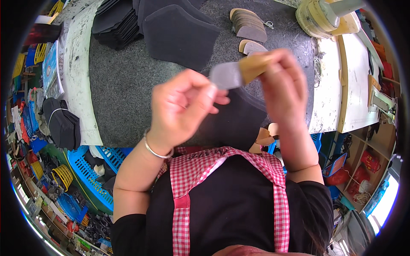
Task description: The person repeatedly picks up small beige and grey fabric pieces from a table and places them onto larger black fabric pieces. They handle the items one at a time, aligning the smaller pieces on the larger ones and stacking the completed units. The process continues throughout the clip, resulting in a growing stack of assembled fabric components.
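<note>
A small grey piece with a rounded end (226, 76) is pinched between the thumb and fingers of my left hand (181, 104), above the table. At its right side my right hand (285, 87), slightly blurred, grips a tan paper-like strip (253, 68) that meets the grey piece; whether the strip is partly peeled off, I cannot tell. Below my hands, a black curved fabric panel (232, 117) lies at the table's near edge. Beyond my right hand, a few loose grey pieces with tan backs (253, 47) sit near a fanned row of similar pieces (249, 27).
Stacked black panels (115, 25) and a large black panel (181, 36) lie on the dark tabletop (117, 94). A glue-stained tub (314, 19) stands back right. A tied black bundle (62, 123) is at the left edge, with a blue basket (87, 170) below. Tan scraps (262, 138) hang near my right forearm.
</note>
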A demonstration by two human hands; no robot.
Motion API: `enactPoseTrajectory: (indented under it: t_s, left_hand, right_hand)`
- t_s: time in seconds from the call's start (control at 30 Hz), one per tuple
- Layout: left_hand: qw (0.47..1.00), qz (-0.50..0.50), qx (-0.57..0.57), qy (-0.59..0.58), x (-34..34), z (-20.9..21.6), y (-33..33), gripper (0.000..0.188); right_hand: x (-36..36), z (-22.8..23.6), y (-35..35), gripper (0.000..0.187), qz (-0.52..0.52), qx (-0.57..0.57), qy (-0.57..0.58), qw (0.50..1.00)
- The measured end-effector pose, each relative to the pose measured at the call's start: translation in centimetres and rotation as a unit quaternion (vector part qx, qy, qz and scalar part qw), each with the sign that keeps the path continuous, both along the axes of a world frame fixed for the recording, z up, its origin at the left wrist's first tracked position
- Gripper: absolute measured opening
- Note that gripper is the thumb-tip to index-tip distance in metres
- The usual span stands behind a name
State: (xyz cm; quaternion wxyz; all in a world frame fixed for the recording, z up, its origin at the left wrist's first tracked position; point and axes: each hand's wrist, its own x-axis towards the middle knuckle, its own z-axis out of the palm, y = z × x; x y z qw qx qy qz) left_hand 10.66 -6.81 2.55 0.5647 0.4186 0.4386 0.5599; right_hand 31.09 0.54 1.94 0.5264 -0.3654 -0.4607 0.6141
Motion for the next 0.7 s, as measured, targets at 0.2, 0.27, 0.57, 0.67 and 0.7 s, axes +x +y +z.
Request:
enactPoseTrajectory:
  t_s: [0.2,0.27,0.57,0.67,0.7]
  left_hand:
    - [0.815,0.069,0.295,0.495,-3.7,-0.3,0.0,0.008]
    - [0.757,0.059,0.364,0.539,-1.7,-0.7,-0.4,0.018]
    - [0.747,-0.026,0.363,0.556,-1.6,-5.0,-4.9,0.026]
    - [0.735,-0.034,0.351,0.579,-1.8,-5.2,-5.2,0.013]
    - [0.735,-0.029,0.351,0.579,-1.8,-5.1,-5.2,0.016]
  right_hand:
    - [6.4,3.9,1.6,0.039,0.402,0.135,-0.361,0.831]
    - [2.2,3.4,-1.3,0.042,0.228,0.087,-0.267,0.932]
    - [0.5,0.1,-0.2,0.013,0.213,-0.082,-0.293,0.928]
    - [0.0,-0.8,-0.2,0.014,0.226,-0.089,-0.314,0.918]
    - [-0.2,-0.8,-0.2,0.014,0.223,-0.087,-0.319,0.917]
